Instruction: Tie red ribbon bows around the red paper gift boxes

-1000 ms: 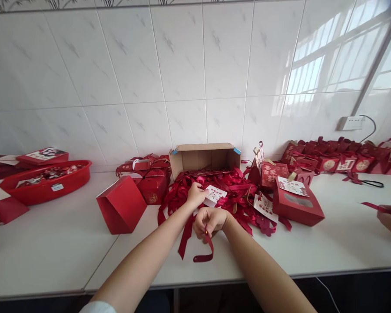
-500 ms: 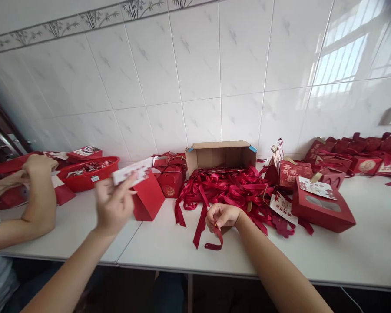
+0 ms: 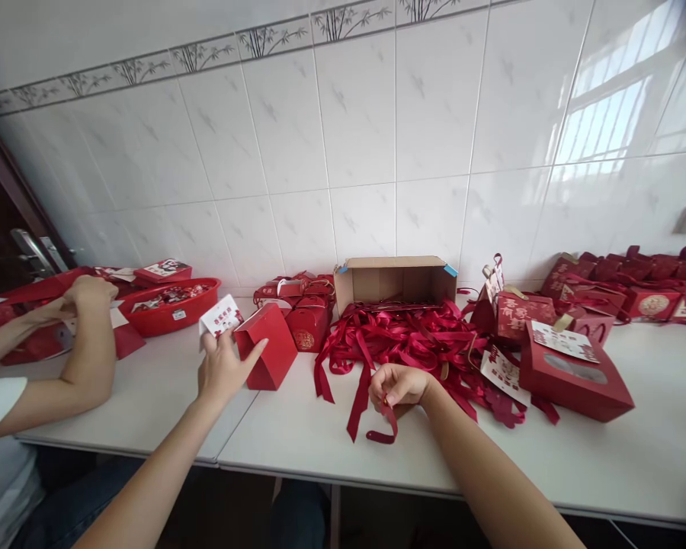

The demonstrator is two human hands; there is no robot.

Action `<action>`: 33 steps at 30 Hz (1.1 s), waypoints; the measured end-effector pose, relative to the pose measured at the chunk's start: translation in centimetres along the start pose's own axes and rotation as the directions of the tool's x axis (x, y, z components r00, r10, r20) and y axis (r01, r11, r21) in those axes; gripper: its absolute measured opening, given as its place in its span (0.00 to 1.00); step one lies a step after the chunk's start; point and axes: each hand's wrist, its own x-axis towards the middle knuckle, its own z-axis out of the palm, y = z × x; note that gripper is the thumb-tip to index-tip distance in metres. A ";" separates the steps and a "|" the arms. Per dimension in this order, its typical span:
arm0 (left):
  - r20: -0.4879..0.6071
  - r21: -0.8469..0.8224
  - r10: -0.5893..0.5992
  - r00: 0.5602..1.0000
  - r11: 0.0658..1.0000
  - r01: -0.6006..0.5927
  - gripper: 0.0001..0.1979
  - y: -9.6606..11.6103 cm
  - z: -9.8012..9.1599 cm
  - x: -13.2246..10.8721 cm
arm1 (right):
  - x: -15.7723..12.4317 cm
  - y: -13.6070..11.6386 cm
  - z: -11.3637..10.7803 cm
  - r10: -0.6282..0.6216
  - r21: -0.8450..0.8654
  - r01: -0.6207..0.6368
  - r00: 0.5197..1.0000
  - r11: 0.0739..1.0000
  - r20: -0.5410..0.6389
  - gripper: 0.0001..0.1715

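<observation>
My left hand (image 3: 224, 366) has its fingers at the lower edge of a white card (image 3: 222, 314) with red print. Its thumb lies against the side of a plain red gift box (image 3: 268, 345), just right of the card. My right hand (image 3: 399, 385) is closed in a pinch on a narrow dark red ribbon (image 3: 384, 436), whose loose end curls down to the table. A small gold spot shows at the pinch. Directly behind the right hand lies a heap of dark red ribbons (image 3: 403, 335), spilling from an open cardboard box (image 3: 371, 284).
At the left, a co-worker's arms (image 3: 88, 343) reach among red boxes near a red plastic basin (image 3: 174, 311) of small wrapped items. Finished-looking red boxes (image 3: 312, 324) stand beside the cardboard box. A red box with an oval window (image 3: 577, 374) and more boxes (image 3: 652, 286) are at right.
My left hand has moved with the white card to the side of the red box, and its thumb now rests on the box. The right hand keeps hold of the ribbon. The view has shifted slightly.
</observation>
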 end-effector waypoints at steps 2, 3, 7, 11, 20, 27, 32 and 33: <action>-0.040 -0.044 0.058 0.998 0.997 -0.059 0.24 -0.2 0.5 0.2 | 0.0 -0.3 0.1 -0.047 0.002 0.047 0.996 0.999 -0.079 0.22; -0.064 -0.073 0.095 0.993 0.992 -0.100 0.20 -0.3 0.6 0.3 | 0.1 -0.4 0.2 -0.085 0.005 0.086 0.987 0.996 -0.135 0.21; -0.159 -0.162 0.196 0.968 0.962 -0.221 0.14 0.7 0.0 0.1 | 0.6 -1.3 0.4 -0.283 -0.020 0.300 0.874 0.954 -0.394 0.15; -0.289 -0.347 0.251 0.924 0.872 -0.345 0.11 4.4 -0.7 -1.1 | 0.9 -2.5 1.0 -0.418 -0.096 0.440 0.731 0.893 -0.539 0.13; -0.074 -0.706 0.294 0.953 0.660 -0.259 0.11 13.2 5.4 -4.5 | 0.8 -4.1 2.5 -0.578 -0.371 0.449 0.546 0.813 -0.606 0.14; -0.028 -0.714 0.336 0.941 0.652 -0.254 0.12 14.5 6.6 -4.4 | 1.4 -3.8 2.0 -0.636 -0.473 0.445 0.364 0.761 -0.681 0.11; -0.424 -0.497 0.274 0.863 0.726 -0.475 0.18 14.8 3.3 -2.9 | 1.6 -3.6 2.0 -0.645 -0.501 0.422 0.343 0.756 -0.683 0.11; -0.502 -0.459 0.267 0.823 0.724 -0.515 0.17 15.0 2.5 -2.7 | 1.6 -3.6 2.0 -0.646 -0.505 0.418 0.345 0.755 -0.681 0.11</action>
